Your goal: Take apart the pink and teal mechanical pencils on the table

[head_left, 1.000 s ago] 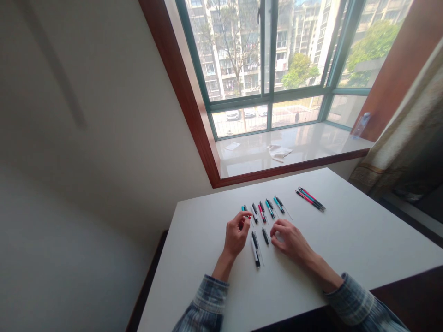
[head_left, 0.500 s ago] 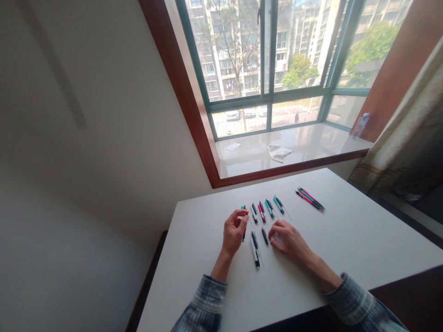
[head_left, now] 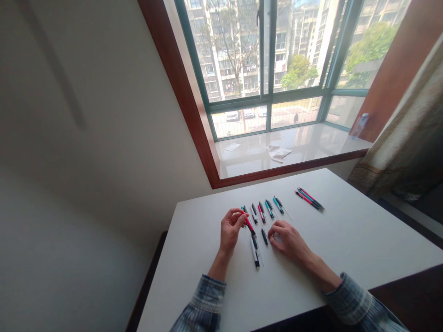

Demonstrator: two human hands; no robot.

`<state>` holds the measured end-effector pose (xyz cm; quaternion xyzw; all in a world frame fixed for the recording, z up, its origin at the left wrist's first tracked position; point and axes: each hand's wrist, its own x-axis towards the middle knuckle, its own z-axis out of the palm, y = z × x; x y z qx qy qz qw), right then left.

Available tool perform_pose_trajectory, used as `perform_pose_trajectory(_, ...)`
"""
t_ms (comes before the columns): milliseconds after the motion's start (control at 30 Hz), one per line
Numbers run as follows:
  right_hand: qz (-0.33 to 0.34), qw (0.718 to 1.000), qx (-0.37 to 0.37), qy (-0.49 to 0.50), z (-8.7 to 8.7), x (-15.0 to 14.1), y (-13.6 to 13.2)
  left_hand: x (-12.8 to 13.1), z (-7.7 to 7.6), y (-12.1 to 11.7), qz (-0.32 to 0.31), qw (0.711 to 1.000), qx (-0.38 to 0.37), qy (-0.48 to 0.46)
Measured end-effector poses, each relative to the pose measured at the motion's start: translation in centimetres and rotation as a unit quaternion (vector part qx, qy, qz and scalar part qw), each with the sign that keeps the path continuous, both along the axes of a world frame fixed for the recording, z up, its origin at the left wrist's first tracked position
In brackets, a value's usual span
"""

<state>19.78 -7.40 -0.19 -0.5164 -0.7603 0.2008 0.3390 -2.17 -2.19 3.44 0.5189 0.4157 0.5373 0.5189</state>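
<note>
Either side of a slim black barrel (head_left: 265, 236), the left hand (head_left: 230, 230) pinches a red-and-black tube (head_left: 249, 225), the right hand (head_left: 286, 237) curls, grasp unclear.

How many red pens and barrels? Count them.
4: red barrel in the left hand; second red barrel lying mid-row; upper red pen and lower red pen, bundled far right. Others may be hidden.

The left grip (head_left: 229, 229) has shifted left, its red barrel (head_left: 249, 225) swung out rightward.
</note>
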Motion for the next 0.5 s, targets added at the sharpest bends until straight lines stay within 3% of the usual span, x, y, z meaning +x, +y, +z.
perform_pose_trajectory(200, -0.012, 0.999, 0.027, 0.03, 0.6, -0.1, -0.3, -0.1, -0.2, -0.1, -0.028, 0.997, -0.053, -0.056)
perform_pose_trajectory(367, 0.051, 0.994, 0.04, 0.088, 1.1, -0.9, -1.0, -0.1, -0.3, -0.1, -0.028, 0.994, -0.073, -0.074)
perform_pose_trajectory(500, 0.051, 0.991, 0.046, 0.118, 1.0, -1.3, -1.2, -0.1, -0.3, -0.3, -0.048, 0.993, -0.09, -0.059)
